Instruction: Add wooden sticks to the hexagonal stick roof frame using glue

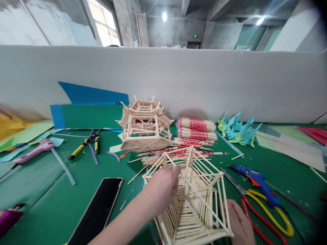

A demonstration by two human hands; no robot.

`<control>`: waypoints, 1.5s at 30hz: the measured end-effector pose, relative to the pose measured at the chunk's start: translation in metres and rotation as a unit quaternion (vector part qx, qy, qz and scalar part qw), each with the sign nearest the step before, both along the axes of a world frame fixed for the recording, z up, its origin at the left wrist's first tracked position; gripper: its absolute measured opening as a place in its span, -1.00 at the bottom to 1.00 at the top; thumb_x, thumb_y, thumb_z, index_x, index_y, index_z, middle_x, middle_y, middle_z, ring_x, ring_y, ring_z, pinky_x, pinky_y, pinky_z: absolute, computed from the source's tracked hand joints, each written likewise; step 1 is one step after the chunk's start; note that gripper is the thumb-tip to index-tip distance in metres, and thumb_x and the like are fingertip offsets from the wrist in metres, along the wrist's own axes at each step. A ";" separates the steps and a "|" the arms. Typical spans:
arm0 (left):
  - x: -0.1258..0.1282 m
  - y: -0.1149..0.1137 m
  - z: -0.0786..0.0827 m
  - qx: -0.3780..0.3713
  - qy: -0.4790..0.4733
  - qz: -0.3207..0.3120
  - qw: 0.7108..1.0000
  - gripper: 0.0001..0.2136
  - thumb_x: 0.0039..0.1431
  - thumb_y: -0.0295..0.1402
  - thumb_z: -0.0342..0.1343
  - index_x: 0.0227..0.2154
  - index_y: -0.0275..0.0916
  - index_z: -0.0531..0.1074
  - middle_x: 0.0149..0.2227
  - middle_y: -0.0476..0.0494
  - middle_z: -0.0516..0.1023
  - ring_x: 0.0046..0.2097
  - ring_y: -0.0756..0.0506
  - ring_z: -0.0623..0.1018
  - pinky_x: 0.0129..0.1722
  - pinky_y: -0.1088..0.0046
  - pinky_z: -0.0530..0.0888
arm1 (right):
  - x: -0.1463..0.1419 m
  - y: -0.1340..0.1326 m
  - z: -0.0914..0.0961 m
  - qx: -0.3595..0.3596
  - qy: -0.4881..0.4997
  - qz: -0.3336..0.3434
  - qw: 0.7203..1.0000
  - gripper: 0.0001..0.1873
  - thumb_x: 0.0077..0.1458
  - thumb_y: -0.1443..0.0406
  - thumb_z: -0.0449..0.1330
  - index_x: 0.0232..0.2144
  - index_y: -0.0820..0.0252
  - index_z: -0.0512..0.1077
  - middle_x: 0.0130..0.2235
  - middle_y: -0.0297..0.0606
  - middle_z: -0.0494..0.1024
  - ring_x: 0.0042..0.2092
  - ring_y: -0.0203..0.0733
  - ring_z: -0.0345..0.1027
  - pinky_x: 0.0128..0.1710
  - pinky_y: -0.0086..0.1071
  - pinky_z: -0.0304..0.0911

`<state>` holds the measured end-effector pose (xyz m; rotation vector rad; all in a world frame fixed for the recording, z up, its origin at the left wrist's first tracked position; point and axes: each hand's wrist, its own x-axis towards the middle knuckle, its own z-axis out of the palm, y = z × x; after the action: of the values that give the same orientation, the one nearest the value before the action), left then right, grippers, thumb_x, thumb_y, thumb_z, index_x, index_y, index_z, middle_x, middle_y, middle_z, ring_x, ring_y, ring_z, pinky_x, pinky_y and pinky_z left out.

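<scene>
Head cam: stick frame (196,200) sits lower centre, on green mat (63,190). My L hand (163,187), in from lower left, has fingers curled shut on a top stick. R hand (238,221), lower right, against frame's side; fingers hidden behind sticks, can't tell grip. Phone (98,207) lower left, scissors (268,214) far right.
</scene>
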<state>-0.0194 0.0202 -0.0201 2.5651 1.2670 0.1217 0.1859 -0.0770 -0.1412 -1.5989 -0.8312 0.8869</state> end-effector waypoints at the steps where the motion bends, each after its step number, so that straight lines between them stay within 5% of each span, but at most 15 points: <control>1: 0.000 0.000 0.000 0.000 0.000 0.000 1.000 -0.77 0.04 -0.60 -0.17 -0.23 -0.32 0.23 -0.45 -0.12 0.44 -0.43 -0.07 0.42 -0.50 0.45 0.26 | 0.000 0.000 -0.002 -0.001 0.009 0.005 1.000 -0.65 -0.06 0.00 0.12 -0.56 0.16 0.31 -0.59 -0.39 0.27 -0.52 -0.27 0.16 -0.54 -0.45 0.13; 7: 0.001 0.001 -0.001 -0.008 -0.013 -0.007 1.000 -0.73 0.08 -0.59 -0.19 -0.15 -0.33 0.22 -0.38 -0.17 0.47 -0.35 -0.10 0.45 -0.41 0.42 0.33 | -0.003 0.001 0.004 0.030 0.072 -0.003 0.997 -0.68 -0.03 0.07 0.13 -0.31 0.16 0.30 -0.54 -0.41 0.30 -0.50 -0.27 0.19 -0.53 -0.45 0.13; 13: 0.002 0.004 -0.002 -0.022 -0.015 -0.007 1.000 -0.76 0.10 -0.57 -0.20 -0.20 -0.30 0.28 -0.36 -0.20 0.49 -0.32 -0.14 0.48 -0.37 0.39 0.34 | 0.001 -0.008 0.019 0.050 0.040 -0.041 0.997 -0.69 -0.02 0.11 0.14 -0.27 0.18 0.32 -0.45 -0.33 0.34 -0.43 -0.26 0.22 -0.48 -0.46 0.19; 20: 0.004 0.006 -0.002 -0.014 0.000 -0.001 1.000 -0.66 0.09 -0.58 -0.18 -0.06 -0.32 0.24 -0.32 -0.21 0.52 -0.31 -0.14 0.49 -0.37 0.41 0.35 | -0.007 -0.023 0.045 0.200 -0.104 -0.021 0.974 -0.92 0.00 0.31 0.14 -0.36 0.12 0.37 -0.42 -0.30 0.36 -0.47 -0.32 0.24 -0.53 -0.52 0.22; 25: 0.005 0.006 0.000 -0.018 0.002 -0.003 1.000 -0.66 0.10 -0.57 -0.19 -0.06 -0.35 0.25 -0.32 -0.23 0.52 -0.31 -0.16 0.49 -0.38 0.39 0.35 | -0.011 -0.025 0.052 0.244 -0.170 0.032 0.954 -0.87 -0.02 0.40 0.13 -0.35 0.12 0.39 -0.39 -0.25 0.35 -0.45 -0.29 0.24 -0.55 -0.50 0.22; 45: 0.006 0.005 0.003 -0.034 0.013 0.004 0.999 -0.69 0.11 -0.59 -0.18 -0.08 -0.35 0.26 -0.33 -0.21 0.51 -0.31 -0.15 0.48 -0.39 0.40 0.31 | -0.010 -0.021 0.048 0.245 -0.176 0.084 0.950 -0.85 -0.01 0.42 0.09 -0.35 0.11 0.35 -0.41 -0.26 0.34 -0.38 -0.23 0.26 -0.50 -0.46 0.23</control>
<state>-0.0134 0.0253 -0.0174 2.5110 1.2684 0.0461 0.1763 -0.0977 -0.0934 -1.2672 -1.3404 0.4560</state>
